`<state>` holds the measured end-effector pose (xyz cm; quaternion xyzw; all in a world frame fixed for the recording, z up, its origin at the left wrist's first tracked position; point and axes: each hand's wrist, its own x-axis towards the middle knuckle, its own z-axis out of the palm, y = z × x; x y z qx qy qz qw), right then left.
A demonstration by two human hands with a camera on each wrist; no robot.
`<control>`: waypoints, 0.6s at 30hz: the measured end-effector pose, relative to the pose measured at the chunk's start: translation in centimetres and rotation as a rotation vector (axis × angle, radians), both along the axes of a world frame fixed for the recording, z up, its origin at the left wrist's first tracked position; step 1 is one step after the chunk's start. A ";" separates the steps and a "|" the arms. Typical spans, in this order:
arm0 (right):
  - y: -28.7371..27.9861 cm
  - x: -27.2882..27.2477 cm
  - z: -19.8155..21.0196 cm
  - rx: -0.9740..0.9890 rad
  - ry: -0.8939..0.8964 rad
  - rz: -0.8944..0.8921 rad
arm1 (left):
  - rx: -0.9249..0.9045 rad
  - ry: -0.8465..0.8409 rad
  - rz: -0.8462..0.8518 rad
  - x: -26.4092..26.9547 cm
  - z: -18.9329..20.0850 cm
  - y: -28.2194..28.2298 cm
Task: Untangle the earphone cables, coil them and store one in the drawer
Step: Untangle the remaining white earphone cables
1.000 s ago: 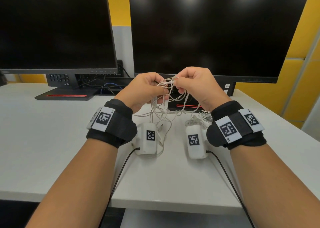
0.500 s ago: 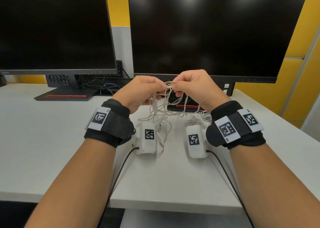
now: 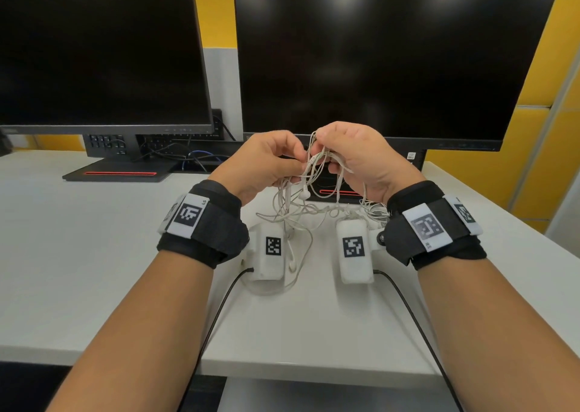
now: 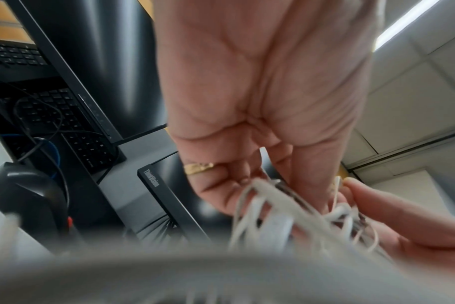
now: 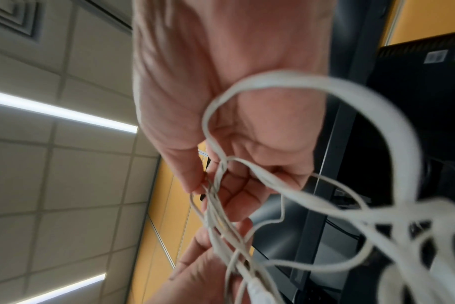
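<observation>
two hands, left hand and right hand, are curled around tangled white earphone cables, pinched above a white desk.

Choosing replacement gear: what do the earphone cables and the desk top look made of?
Earphone cables: thin white rubbery plastic, matte; they bend into soft loops between left hand and right hand. Desk top: probably laminate board, smooth pale grey, faint sheen, no grain.

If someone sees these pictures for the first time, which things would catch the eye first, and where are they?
First, the tangle of white earphone cables at the centre, pinched by the left hand and the right hand above the white desk. Next, two large dark monitors filling the background, with yellow wall panels at the right.
</observation>
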<state>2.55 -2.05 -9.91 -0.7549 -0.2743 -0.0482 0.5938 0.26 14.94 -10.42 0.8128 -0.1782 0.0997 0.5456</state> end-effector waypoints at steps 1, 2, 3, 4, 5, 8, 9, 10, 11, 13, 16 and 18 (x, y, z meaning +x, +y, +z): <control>-0.2 0.0 0.0 0.013 -0.007 0.010 | 0.015 0.002 0.001 0.0 0.0 0.0; -0.3 0.1 -0.2 0.020 -0.008 0.010 | 0.029 0.012 -0.008 -0.1 0.0 -0.1; -0.3 0.1 -0.1 0.027 -0.007 0.011 | 0.042 0.022 -0.025 -0.1 -0.1 -0.2; -0.3 0.1 -0.1 0.029 -0.006 0.007 | 0.051 0.031 -0.040 -0.2 -0.1 -0.2; -0.3 0.1 -0.1 0.035 0.000 0.007 | 0.056 0.041 -0.048 -0.2 -0.1 -0.2; -0.4 0.0 0.0 0.067 0.041 0.015 | 0.048 0.064 -0.049 -0.1 0.0 0.0; -0.4 -0.1 0.0 0.073 0.052 0.016 | 0.041 0.068 -0.048 0.0 -0.1 0.0; -0.5 -0.1 0.1 0.064 0.053 0.005 | 0.038 0.068 -0.049 0.0 -0.1 0.0; -0.5 0.0 0.1 0.050 0.048 -0.011 | 0.038 0.065 -0.050 0.0 -0.2 -0.1; -0.6 0.1 0.2 0.035 0.031 -0.035 | 0.040 0.052 -0.042 0.0 -0.2 -0.2; -0.6 0.2 0.1 0.038 0.001 -0.042 | 0.018 0.024 -0.004 0.0 -0.1 -0.1; -0.6 0.2 0.0 0.025 -0.009 -0.050 | 0.031 -0.014 0.012 0.0 0.0 -0.2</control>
